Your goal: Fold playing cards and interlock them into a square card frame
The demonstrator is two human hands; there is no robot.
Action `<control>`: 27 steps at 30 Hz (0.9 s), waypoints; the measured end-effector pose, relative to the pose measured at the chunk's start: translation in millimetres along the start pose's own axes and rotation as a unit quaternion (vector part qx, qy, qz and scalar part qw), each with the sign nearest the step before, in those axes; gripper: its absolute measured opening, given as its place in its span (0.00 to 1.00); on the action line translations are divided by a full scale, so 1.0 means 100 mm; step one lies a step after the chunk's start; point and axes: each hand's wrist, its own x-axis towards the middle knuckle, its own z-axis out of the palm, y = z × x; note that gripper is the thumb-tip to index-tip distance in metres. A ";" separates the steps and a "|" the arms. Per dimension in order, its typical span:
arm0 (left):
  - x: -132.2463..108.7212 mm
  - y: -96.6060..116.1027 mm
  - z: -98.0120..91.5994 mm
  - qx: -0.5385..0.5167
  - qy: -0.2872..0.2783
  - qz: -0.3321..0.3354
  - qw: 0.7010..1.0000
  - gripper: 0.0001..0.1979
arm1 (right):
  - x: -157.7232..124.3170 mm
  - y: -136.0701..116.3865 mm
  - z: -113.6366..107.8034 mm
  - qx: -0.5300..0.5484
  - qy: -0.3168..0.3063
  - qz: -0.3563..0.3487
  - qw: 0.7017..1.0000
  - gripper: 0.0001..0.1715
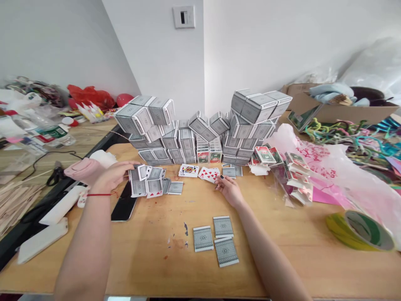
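My left hand (117, 173), with a red string on the wrist, grips the upper left edge of a small block of folded playing cards (146, 182); its fingertips are partly hidden there. My right hand (230, 190) pinches the near right corner of a red heart playing card (206, 174) lying face up. Left of that card is a stack of face cards (189, 170). Behind both hands stands a tall structure of grey-backed folded-card cubes (187, 144), higher at its two sides. Three folded cards, one of them a grey-backed card (203, 238), lie nearer me.
A black phone (124, 205) lies beside the left wrist. Tape (360, 230) sits at the right, near a pinkish plastic bag (316, 154) and card boxes (296, 167). White pieces (44, 240), scissors (56, 174) and wooden sticks (21, 192) occupy the left.
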 end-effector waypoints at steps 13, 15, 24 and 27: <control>0.48 -0.11 0.81 0.232 -0.081 0.022 0.969 0.06 | 0.00 0.00 0.00 -0.017 -0.017 0.001 1.000 0.11; 0.49 -0.14 0.86 0.271 -0.069 0.045 0.959 0.07 | -0.01 0.00 0.00 -0.017 -0.018 0.002 1.000 0.11; -0.02 -0.18 0.68 0.344 0.040 0.232 0.909 0.14 | -0.03 -0.01 0.01 -0.008 -0.012 0.002 1.000 0.10; -0.32 -0.23 0.69 0.366 0.032 0.234 0.900 0.17 | -0.03 -0.01 0.00 -0.009 -0.010 0.001 1.000 0.10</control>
